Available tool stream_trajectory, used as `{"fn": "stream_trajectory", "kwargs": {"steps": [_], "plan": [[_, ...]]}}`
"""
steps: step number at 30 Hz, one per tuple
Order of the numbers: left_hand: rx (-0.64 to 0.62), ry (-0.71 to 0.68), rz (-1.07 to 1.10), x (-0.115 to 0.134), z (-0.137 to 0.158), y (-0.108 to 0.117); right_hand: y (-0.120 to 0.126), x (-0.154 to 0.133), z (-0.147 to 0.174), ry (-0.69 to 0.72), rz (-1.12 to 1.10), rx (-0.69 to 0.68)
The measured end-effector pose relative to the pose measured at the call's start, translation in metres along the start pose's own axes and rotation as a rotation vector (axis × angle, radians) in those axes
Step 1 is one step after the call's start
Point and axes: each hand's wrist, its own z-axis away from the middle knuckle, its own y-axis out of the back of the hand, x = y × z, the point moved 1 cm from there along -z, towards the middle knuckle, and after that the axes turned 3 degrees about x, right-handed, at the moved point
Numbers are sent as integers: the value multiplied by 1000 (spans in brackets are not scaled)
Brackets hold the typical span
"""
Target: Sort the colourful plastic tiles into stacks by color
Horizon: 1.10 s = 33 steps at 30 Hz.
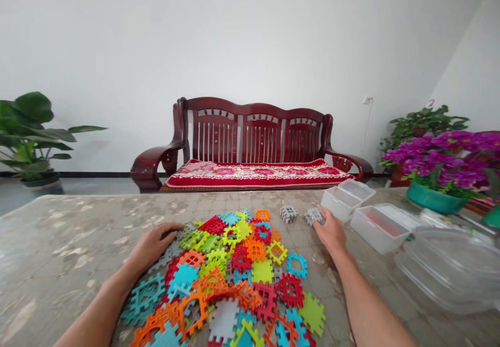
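Observation:
A spread-out pile of interlocking plastic tiles (262,272) in orange, red, lime, blue, teal and grey lies on the table before me. My left hand (161,238) rests at the pile's upper left edge beside grey tiles, thumb and fingers apart. Over on the right, my right hand (330,228) has its fingers around a small stack of grey tiles (313,215) standing on the table. A second stack of grey tiles (289,213) stands a little left of that one, apart from the pile and untouched.
Two clear plastic boxes (339,203) (375,235) with lids stand right of my right hand, one holding something red. Nearer are large clear plastic lids or containers (449,269). Purple flowers in a green pot (435,198) stand behind. A wooden bench (253,128) is beyond the patterned table (78,248).

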Motion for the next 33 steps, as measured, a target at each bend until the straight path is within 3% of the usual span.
{"fn": "stream_trajectory", "kwargs": {"steps": [6,21,25,30,33], "plan": [[-1,0,-8,-6,0,-2,-8,0,-2,21,3,-62],[14,1,4,2,1,1,-6,-13,1,4,226,-57],[25,3,-5,11,3,4,-4,-11,5,7,208,12],[23,-15,-3,15,4,4,-3,-21,14,198,-69,201],[6,-31,1,13,4,3,-6,-43,30,353,-310,106]]}}
